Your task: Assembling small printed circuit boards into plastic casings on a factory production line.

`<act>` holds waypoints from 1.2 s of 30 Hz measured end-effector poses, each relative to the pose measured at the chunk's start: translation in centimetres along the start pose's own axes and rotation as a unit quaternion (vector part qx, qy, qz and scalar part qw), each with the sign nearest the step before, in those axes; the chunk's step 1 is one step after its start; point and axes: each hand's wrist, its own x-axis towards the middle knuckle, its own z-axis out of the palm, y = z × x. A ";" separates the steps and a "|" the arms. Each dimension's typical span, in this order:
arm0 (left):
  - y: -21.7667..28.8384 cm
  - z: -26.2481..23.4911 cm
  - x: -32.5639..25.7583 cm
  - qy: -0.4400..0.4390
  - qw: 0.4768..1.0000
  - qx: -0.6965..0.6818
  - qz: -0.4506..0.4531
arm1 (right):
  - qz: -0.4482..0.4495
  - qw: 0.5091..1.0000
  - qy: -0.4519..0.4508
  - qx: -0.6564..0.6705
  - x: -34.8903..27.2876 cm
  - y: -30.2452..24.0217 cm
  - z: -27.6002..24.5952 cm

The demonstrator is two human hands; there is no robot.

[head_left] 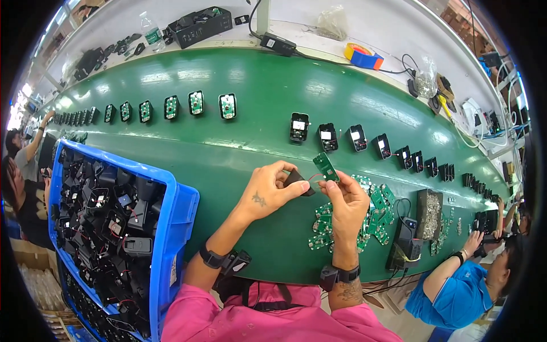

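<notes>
My left hand (268,191) is closed round a small black plastic housing (297,181), held over the green bench. Between the thumb and fingers of my right hand (347,199) is a green circuit board (325,167), tilted upright. A thin red wire (314,177) runs between the housing and the board; where its ends attach is hidden by my fingers. Beneath and beside my right hand lies a loose pile of green circuit boards (379,212). Past my hands, a row of black housings with white parts inside (329,137) stretches to the right.
A blue crate (176,214) full of black housings stands at my left. Housings with boards fitted (196,103) line the far left. Right of the pile are a black device (405,242) and a box of small metal parts (429,214). Other people sit at both ends.
</notes>
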 end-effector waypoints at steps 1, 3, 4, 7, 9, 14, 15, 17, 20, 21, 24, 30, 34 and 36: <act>0.0 0.0 -0.1 0.002 1.000 -0.006 0.003 | -0.008 1.000 0.003 -0.006 0.0 0.2 0.0; 0.4 0.1 -0.1 0.004 1.000 0.000 -0.011 | -0.031 0.999 -0.002 -0.037 -0.2 0.3 0.0; 0.5 0.0 -0.1 0.008 1.000 0.005 -0.026 | -0.053 0.996 -0.008 -0.068 -0.2 0.3 0.1; 0.1 -0.6 0.0 -0.028 0.999 -0.030 -0.006 | -0.057 0.992 0.012 -0.115 -0.2 0.4 -0.1; 0.0 -1.4 0.0 -0.060 0.997 -0.047 0.021 | -0.115 0.956 0.027 -0.270 0.1 0.3 -0.6; -1.9 -2.3 0.9 -0.086 0.977 -0.178 0.075 | -0.238 0.844 -0.103 -0.469 -0.1 1.5 0.2; -2.2 -2.7 1.2 -0.075 0.980 -0.173 0.070 | -0.155 0.880 -0.165 -0.418 -0.3 1.3 0.5; -2.7 -3.2 1.6 -0.054 0.982 -0.169 0.068 | -0.149 0.898 -0.142 -0.388 -0.1 1.2 0.5; -2.8 -3.7 1.8 -0.037 0.972 -0.225 0.052 | -0.097 0.909 -0.109 -0.390 0.4 1.5 -0.3; -2.9 -3.7 1.8 -0.033 0.972 -0.227 0.051 | -0.115 0.872 -0.108 -0.463 0.4 1.6 -0.1; -3.2 -3.5 1.8 -0.037 0.976 -0.209 0.053 | -0.092 0.826 -0.146 -0.536 0.4 0.9 0.8; -3.5 -3.8 1.7 -0.023 0.982 -0.177 0.053 | 0.003 0.866 -0.134 -0.481 1.6 1.9 0.3; -3.0 -2.3 1.4 0.056 0.991 -0.098 0.072 | 0.208 0.976 -0.026 0.057 2.7 1.8 -1.5; -1.4 -1.3 0.6 0.119 0.986 0.048 0.109 | 0.205 0.933 -0.076 0.285 2.7 3.1 -2.6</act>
